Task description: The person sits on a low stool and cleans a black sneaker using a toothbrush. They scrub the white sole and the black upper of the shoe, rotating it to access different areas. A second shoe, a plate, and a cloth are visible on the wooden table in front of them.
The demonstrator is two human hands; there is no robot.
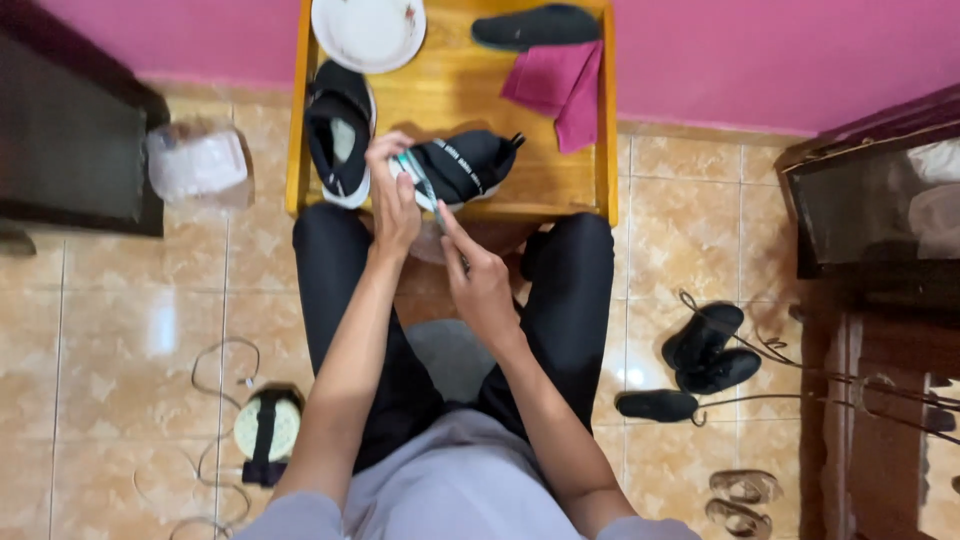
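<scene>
Close in, my right hand [480, 285] is pinched together on a thin dark tool [440, 215], whose tip runs up toward the pale sole edge of the black shoe [465, 165]. What kind of tool it is, I cannot tell. My left hand [393, 200] is clamped on the heel end of that shoe, which lies on its side at the near edge of the wooden surface [580, 190], just above my knees. My judgement: keep the left grip firm so the shoe cannot roll, work the tool in short strokes, and angle the tip away from the left fingers, which sit very close to it. Beside it on the left, a second black shoe [338, 135] rests opening-up. Farther back sit a white plate [368, 30], a magenta cloth [560, 85] and a dark insole [535, 25].
</scene>
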